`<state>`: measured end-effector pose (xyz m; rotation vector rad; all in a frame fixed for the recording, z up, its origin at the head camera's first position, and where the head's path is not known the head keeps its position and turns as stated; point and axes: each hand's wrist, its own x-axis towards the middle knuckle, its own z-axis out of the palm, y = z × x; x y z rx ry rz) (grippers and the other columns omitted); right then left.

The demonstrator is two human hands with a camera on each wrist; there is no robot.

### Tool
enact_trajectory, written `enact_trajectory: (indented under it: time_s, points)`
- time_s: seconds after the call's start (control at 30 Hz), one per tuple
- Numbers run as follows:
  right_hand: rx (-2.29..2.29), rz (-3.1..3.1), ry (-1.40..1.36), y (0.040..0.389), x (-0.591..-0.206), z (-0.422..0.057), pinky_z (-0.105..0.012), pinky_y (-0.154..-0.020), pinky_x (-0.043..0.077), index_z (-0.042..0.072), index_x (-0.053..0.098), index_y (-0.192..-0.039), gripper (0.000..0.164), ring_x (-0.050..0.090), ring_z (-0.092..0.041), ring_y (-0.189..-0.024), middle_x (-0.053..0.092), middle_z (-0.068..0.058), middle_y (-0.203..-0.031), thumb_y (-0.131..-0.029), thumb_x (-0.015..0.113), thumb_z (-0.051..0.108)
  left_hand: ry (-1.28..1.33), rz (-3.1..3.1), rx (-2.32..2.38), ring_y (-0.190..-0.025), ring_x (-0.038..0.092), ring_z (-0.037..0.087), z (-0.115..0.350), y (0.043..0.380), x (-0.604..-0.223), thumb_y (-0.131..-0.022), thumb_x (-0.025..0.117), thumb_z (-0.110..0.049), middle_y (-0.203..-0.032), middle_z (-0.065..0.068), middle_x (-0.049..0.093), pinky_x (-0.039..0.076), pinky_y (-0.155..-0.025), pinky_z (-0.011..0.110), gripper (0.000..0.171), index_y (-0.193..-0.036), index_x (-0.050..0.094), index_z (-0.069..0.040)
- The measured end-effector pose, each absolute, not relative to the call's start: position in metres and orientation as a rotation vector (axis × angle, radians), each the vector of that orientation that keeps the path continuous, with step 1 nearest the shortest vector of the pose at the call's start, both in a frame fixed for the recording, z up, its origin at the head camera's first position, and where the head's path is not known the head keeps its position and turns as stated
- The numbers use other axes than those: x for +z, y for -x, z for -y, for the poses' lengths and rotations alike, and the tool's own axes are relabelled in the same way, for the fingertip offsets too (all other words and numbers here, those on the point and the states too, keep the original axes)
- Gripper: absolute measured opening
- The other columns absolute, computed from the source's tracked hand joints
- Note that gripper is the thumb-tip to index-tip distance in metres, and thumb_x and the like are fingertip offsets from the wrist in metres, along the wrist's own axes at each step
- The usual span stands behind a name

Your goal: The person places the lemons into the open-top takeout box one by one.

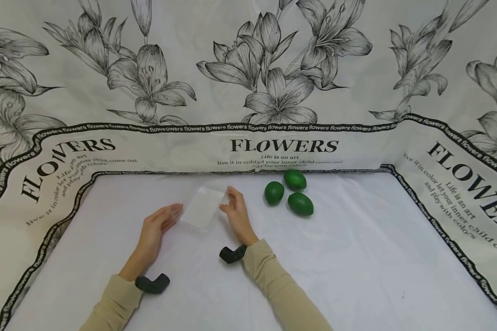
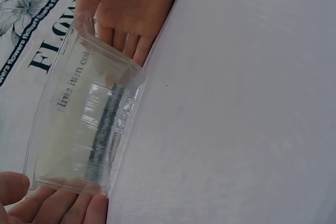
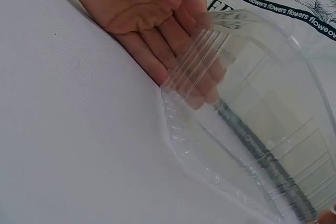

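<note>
Clear plastic container (image 1: pixel 202 209) lies between both hands, toward the far edge of the white desk (image 1: pixel 377 257), left of its midpoint | left hand (image 1: pixel 160 226): fingers extended, pressing one side | right hand (image 1: pixel 238 218): thumb and fingers grip opposite side | three green fruits (image 1: pixel 300 204) cluster near far edge, right of midpoint.

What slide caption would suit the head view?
Left hand and right hand hold a clear container, three green fruits nearby.
</note>
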<state>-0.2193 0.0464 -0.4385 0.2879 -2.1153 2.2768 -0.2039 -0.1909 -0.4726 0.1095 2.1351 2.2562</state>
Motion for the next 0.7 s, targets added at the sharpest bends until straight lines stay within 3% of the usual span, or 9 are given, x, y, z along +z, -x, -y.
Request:
enact_trajectory:
  time_s: [0.5, 0.7]
  points:
    - [2.175, 2.142, -0.168, 0.228, -0.438, -0.062, -0.054, -0.114, 0.03, -0.017, 0.033, -0.144, 0.053, 0.031, -0.048, -0.14, 0.033, -0.034, -0.15, -0.092, 0.044, -0.007, -0.11, -1.965, 2.242, -0.142, 0.037, 0.024, 0.169, 0.197, -0.47, -0.107, 0.046, -0.026, -0.153, 0.019, 0.041, 0.041, -0.107, 0.025, 0.051, -0.145, 0.041, 0.008]
    - [2.125, 2.116, -0.173, 0.247, -0.463, -0.069, -0.053, -0.113, 0.033, -0.015, 0.037, -0.143, 0.05, 0.036, -0.046, -0.138, 0.039, -0.031, -0.147, -0.094, 0.043, -0.006, -0.073, -1.875, 2.282, -0.142, 0.036, 0.025, 0.158, 0.194, -0.469, -0.105, 0.05, -0.02, -0.153, 0.019, 0.039, 0.041, -0.107, 0.026, 0.051, -0.146, 0.04, 0.009]
